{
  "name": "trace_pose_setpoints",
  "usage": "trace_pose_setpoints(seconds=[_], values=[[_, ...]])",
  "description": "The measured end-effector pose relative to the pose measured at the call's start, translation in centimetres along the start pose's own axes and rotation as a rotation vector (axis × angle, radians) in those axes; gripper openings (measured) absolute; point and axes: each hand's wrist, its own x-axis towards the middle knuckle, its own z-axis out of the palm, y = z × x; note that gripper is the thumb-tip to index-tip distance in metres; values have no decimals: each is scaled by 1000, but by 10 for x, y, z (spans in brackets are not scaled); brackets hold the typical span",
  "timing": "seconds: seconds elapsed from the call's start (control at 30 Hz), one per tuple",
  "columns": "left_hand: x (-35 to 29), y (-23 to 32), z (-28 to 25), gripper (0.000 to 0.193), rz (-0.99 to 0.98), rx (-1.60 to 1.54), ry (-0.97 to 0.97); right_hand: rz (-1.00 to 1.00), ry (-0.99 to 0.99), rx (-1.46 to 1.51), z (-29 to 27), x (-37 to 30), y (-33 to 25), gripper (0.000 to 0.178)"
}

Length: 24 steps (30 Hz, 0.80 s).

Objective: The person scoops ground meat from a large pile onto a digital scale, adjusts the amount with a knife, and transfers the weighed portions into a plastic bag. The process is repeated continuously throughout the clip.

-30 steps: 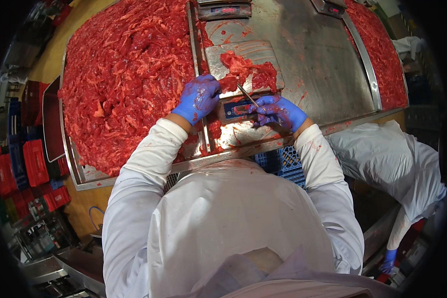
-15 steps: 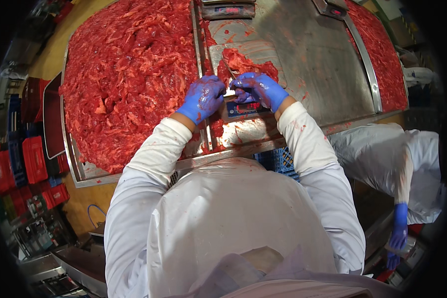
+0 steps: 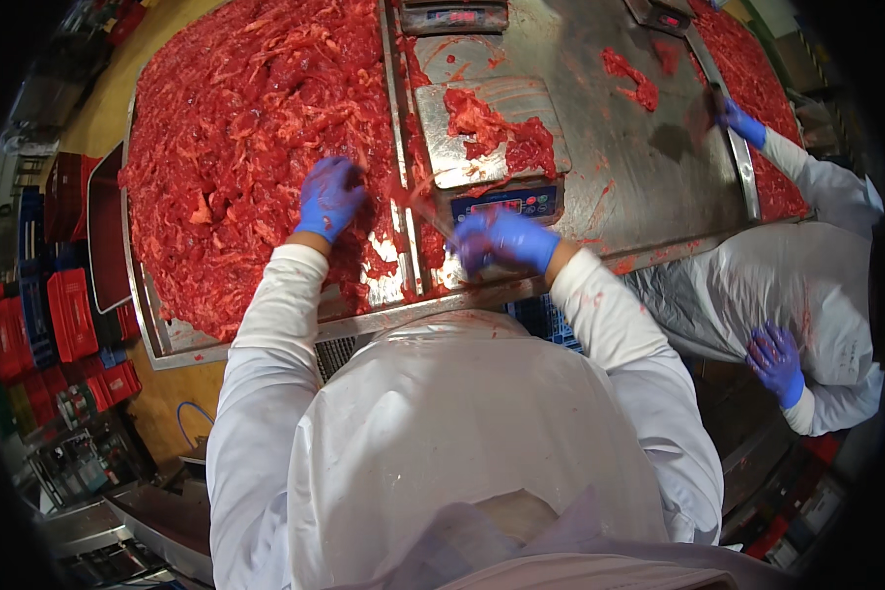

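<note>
My left hand (image 3: 330,202), in a blue glove, is curled over the right part of a big heap of raw meat (image 3: 236,147); its fingertips are sunk against the meat. My right hand (image 3: 506,242), also gloved in blue and smeared by motion, is closed on a knife (image 3: 431,218) whose blade points up and left, over the metal divider (image 3: 400,128). Some red meat shows near the blade's tip. Just beyond my right hand stands a bench scale (image 3: 460,162) with a blue panel, and a piece of raw meat (image 3: 501,133) lies on its plate.
A second scale (image 3: 454,18) stands at the far side, a third (image 3: 659,14) farther right. A strip of meat (image 3: 631,81) lies on the steel table (image 3: 600,177). At the right, a co-worker's gloved hand (image 3: 744,123) reaches over the table edge. Red crates (image 3: 69,315) stand at the left.
My hands, close together over the scale before, have parted: the left moved left onto the meat heap, the right drew nearer me. A co-worker's hand and a meat strip have appeared at the right.
</note>
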Motion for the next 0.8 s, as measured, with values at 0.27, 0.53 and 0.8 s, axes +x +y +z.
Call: trace_pose_setpoints(seconds=[0.27,0.53,0.8], values=[[-14,-39,-13,45,-407,-211,6,-194,319,-30,-54,-128,33,23],[110,132,50,80,55,-135,112,-264,339,-312,-129,-60,-54,12],[57,70,-20,33,-165,-361,-126,-460,354,-287,-68,-39,-25,24]])
